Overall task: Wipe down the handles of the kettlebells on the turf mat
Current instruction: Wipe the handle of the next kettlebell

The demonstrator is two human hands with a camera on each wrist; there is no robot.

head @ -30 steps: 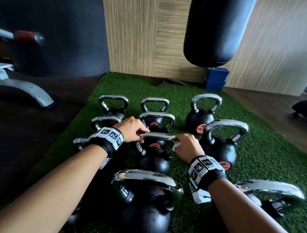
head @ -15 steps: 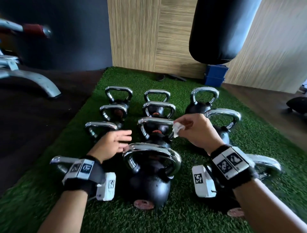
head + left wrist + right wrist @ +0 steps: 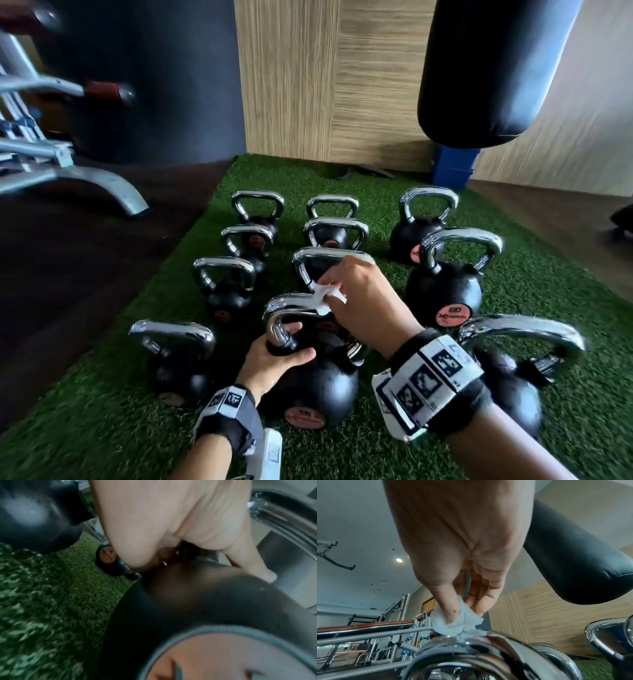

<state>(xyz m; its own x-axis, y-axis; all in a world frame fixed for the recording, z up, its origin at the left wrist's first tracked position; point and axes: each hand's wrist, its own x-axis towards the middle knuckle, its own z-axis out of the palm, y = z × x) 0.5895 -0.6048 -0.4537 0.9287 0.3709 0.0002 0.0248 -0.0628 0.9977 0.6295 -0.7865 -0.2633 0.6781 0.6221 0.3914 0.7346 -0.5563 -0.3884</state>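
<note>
Fingers [image 3: 298, 329] of the left hand [image 3: 274, 359] are curled round the chrome handle [image 3: 287, 305] base of the nearest middle kettlebell [image 3: 315, 387] on the turf mat [image 3: 548, 291]. A white wipe [image 3: 458, 622] is pinched by the right hand [image 3: 363, 301], touching the handle top. The bell should be held steady and the arch wiped end to end. Orange labels are blurred; unreadable.

kettlebells [image 3: 444, 294] sat packed tight in rows on the turf [image 3: 555, 294], only narrow gaps between handles. punching bag [image 3: 493, 68] hung over the far right corner; bare turf lay open along the right edge.
</note>
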